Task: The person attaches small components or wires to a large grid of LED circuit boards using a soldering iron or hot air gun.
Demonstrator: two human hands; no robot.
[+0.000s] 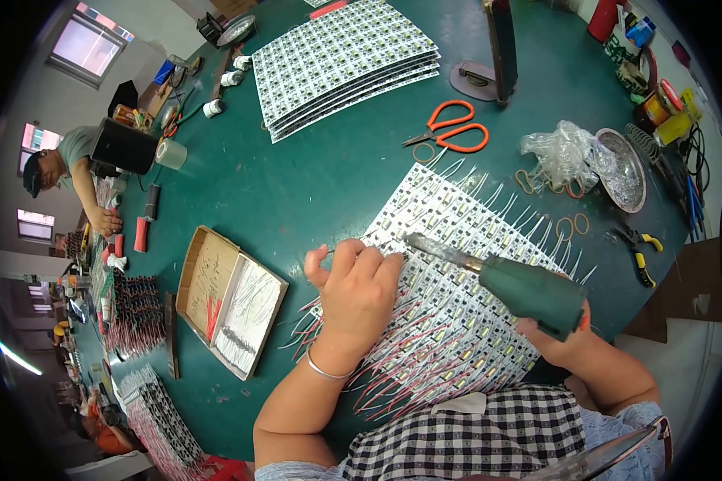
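Observation:
A white circuit board panel (449,280) lies in front of me, covered in rows of small components. Red and white wires stick out along its near left side, white ones along its far right edge. My right hand (560,341) is wrapped round the handle of a green soldering gun (529,295). The gun's metal tip points left and down, close to my left fingertips over the panel. Curled at the panel's left edge is my left hand (354,293), fingers pinched together. Whatever they hold is hidden.
An open cardboard box (231,301) of wires sits left. Orange-handled scissors (451,128) and stacked circuit panels (341,64) lie beyond. At right are a plastic bag (565,152), a metal dish (622,170) and yellow-black pliers (641,255). Another person (76,164) works at far left.

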